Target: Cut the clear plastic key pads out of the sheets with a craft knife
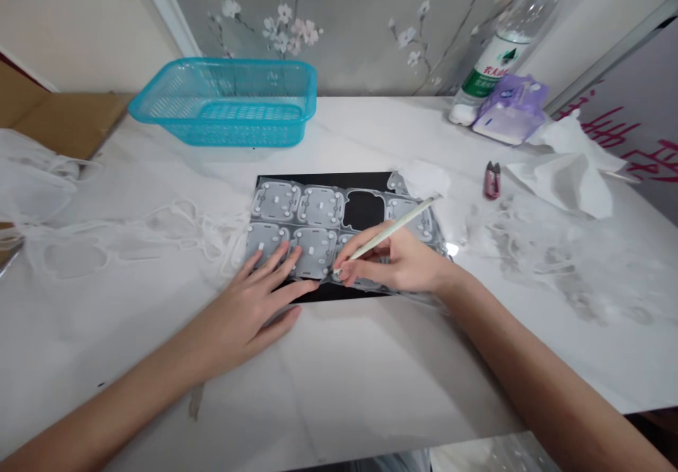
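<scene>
One black board [347, 293] is laid on the desk [365, 366], midway along it and set in from the near edge, and on it is spread one translucent sheet [320, 207] of moulded panels; three whole panels are seen in its far row, beside one black opening [364, 209], while in the near row two are partly or fully shown and the rest are covered. The left hand [265, 309] is held open, fingers spread, its fingertips rested on the sheet's near left part. By the right hand [384, 256] one pale green pen-like tool [405, 223] is gripped between thumb and fingers, its tip lowered to the sheet's near row; several panels are hidden behind this hand. Toward the desk's far edge stand one blue basket [251, 135], left of centre, and one bottle [490, 69], to the right, by which one purple packet [513, 108] is partly overlapped in front. Nearer the right edge are placed one pair of pink snips [492, 182] and some crumpled white tissue [569, 182]. Clear plastic scraps [566, 278] are strewn along the right side.
</scene>
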The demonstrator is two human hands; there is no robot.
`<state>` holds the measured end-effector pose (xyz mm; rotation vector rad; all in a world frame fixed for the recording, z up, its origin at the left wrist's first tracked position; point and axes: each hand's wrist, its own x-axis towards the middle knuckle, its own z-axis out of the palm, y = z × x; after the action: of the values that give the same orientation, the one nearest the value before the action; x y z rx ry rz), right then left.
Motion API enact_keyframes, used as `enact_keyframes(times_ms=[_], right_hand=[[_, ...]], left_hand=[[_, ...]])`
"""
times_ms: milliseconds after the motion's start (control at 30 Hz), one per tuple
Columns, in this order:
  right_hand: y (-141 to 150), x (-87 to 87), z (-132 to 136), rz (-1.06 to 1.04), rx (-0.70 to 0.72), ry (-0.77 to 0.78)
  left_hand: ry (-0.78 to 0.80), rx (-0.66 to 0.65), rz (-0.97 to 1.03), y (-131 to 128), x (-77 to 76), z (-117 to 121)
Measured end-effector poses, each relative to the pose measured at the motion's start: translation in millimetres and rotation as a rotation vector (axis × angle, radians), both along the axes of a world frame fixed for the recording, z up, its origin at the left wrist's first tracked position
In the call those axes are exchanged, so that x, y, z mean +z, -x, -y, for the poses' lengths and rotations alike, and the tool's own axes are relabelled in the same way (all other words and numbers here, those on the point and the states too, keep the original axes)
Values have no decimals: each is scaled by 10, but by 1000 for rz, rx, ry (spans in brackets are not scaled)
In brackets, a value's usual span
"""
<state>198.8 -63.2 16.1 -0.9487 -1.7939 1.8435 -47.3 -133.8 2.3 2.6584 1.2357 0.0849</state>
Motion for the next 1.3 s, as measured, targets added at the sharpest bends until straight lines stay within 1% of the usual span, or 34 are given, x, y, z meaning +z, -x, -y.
enact_keyframes(times_ms=[100,233,267,333,367,400,467,500,533,567,600,700,800,867,967,1033,1100,1167,1300], right_hand=[[-1,4,-3,24,-14,-33],[-13,53,4,-18,24,-60],[-28,71,-2,-52,15,-76],[-70,101,-32,-77,-82,-160],[-94,109,-53,-22,-154,-245],[-114,109,-75,96,-232,-355],[-130,87,-108,475,-361,-575],[-122,67,-114,660,-407,-644],[-103,43,-111,799,-433,-670],[-75,17,-100,879,-449,-659],[-39,-11,-81,907,-454,-630],[76,-112,-16,859,-396,-593],[151,-241,3,811,-323,-659],[163,-314,-28,785,-302,-693],[136,-365,-110,761,-290,-706],[105,-368,-159,728,-311,-695],[74,-368,-187,636,-378,-672],[48,-378,-196,484,-499,-631],[30,-395,-187,76,-872,-500]], left_hand=[[0,1,-2,-9,5,9],[22,17,-18,-8,16,16],[29,25,-20,-2,20,13],[41,43,-24,12,32,2],[44,53,-28,19,40,-5],[47,67,-36,26,50,-12],[47,99,-56,35,71,-25],[41,111,-66,38,80,-32],[31,120,-73,39,87,-37],[16,125,-75,41,90,-43],[-4,134,-75,43,91,-48],[-95,178,-66,52,89,-66],[-225,210,-50,61,92,-82],[-278,223,-44,57,95,-87],[-278,254,-39,35,95,-85],[-264,265,-34,15,94,-78],[-265,263,-29,-1,98,-67],[-281,261,-24,-13,106,-55],[-322,250,17,-27,116,-31]])
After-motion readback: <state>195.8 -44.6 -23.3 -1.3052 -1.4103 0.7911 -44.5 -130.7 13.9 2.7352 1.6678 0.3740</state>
